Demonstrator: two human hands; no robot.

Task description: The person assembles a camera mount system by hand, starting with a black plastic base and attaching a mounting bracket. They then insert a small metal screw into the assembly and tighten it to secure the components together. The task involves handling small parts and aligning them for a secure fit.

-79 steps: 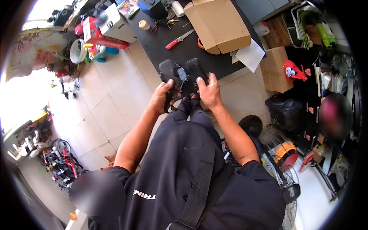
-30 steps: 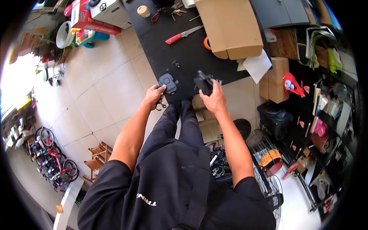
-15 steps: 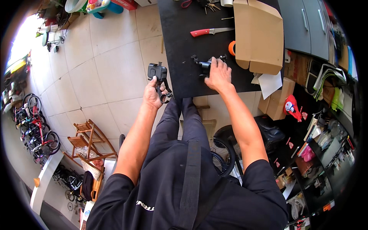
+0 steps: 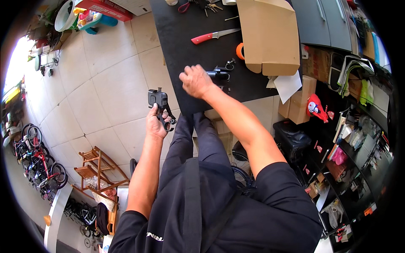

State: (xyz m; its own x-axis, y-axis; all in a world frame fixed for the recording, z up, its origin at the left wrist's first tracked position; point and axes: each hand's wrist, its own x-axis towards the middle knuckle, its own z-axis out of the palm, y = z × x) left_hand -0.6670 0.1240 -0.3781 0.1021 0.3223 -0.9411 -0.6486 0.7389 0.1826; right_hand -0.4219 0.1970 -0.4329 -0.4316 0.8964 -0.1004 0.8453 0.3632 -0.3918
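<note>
My left hand [image 4: 157, 124] is closed around a black clamp mount [image 4: 157, 99], held upright beside the table's left edge. Its boxy head points up and a ring clamp hangs below my fingers. Over the black table [image 4: 177, 50], my right hand [image 4: 196, 81] has its fingers curled down; whatever lies under them is hidden. Just right of that hand, a black cylindrical part [image 4: 218, 76] lies on the tabletop, partly covered by my wrist. A small black clamp [image 4: 228, 65] with an open ring lies beyond it.
A red-handled knife [image 4: 213, 36] lies farther up the table. To its right stand an orange tape roll [image 4: 240, 51] and an open cardboard box [image 4: 270, 33], with white paper [image 4: 288, 86] over the edge. Wooden chairs [image 4: 99, 168] stand on the floor at left.
My right hand has moved left off the black cylindrical part, which now shows more fully. The left hand still holds the clamp mount, now slightly lower. The whole view has shifted.
</note>
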